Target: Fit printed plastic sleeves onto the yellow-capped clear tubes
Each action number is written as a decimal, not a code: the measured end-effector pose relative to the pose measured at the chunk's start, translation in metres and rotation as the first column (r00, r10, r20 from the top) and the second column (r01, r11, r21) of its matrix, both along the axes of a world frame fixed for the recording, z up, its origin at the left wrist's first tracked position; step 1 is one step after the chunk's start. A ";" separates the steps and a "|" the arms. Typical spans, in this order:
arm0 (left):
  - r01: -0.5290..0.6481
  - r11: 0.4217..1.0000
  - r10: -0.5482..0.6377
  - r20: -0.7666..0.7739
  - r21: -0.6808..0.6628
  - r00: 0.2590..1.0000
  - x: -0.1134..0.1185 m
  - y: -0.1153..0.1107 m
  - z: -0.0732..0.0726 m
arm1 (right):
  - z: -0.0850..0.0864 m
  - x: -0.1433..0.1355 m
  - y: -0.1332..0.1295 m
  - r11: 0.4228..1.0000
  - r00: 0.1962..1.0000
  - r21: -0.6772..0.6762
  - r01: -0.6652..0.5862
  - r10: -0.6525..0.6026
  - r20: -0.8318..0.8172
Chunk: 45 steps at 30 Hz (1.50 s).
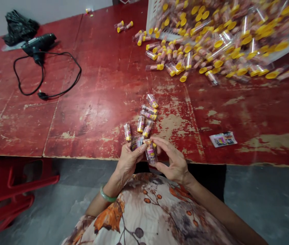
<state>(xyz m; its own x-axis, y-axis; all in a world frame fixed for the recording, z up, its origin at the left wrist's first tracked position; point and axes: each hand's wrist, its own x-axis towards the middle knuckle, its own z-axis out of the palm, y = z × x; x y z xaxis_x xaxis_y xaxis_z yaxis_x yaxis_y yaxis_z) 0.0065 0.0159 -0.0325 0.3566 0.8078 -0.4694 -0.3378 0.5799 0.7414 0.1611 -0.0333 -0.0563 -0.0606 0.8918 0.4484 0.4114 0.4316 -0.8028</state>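
Close to the table's front edge, a small clear tube (150, 153) with a printed label is held between my two hands. My left hand (131, 158) grips its upper end, thumb across the front. From the other side, the thumb and fingers of my right hand (172, 158) pinch it. Behind my left fingers lie more printed pieces (136, 143), partly hidden. Just beyond sit several labelled tubes with yellow caps, among them one tube (140, 124) standing or lying near another tube (127, 132). A flat stack of printed sleeves (223, 139) rests to the right.
A white crate (157, 15) at the back right spills many yellow-capped tubes (185, 54) onto the red table (103, 88). A black heat gun (38, 46) with a looped cord lies back left beside a black plastic bag (19, 27). Red stools (9, 190) stand below left.
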 end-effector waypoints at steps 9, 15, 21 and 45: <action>0.055 0.986 -0.055 0.004 -0.160 0.998 -0.006 -0.028 -0.009 | -0.005 -0.003 -0.028 0.997 0.994 0.012 -0.082 0.081 0.073; 0.051 0.970 -0.040 0.049 -0.237 0.998 -0.007 -0.039 -0.014 | -0.014 -0.007 -0.035 0.998 0.995 0.001 -0.060 0.060 0.082; 0.057 0.976 -0.059 -0.004 -0.212 0.998 -0.003 -0.038 -0.015 | -0.014 -0.009 -0.034 0.999 0.995 0.016 -0.044 0.042 0.091; -0.247 0.781 0.570 -0.495 0.573 0.656 -0.041 0.022 -0.013 | -0.013 0.021 0.012 0.965 0.892 0.133 0.226 -0.260 0.369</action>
<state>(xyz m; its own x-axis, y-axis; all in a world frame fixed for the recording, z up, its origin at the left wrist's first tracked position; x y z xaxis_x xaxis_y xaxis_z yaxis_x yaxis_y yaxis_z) -0.0347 0.0378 -0.0454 -0.3003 0.9536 -0.0202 0.1640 0.0724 0.9838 0.1821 -0.0217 -0.0694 -0.0277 0.8604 0.5089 0.7782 0.3381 -0.5293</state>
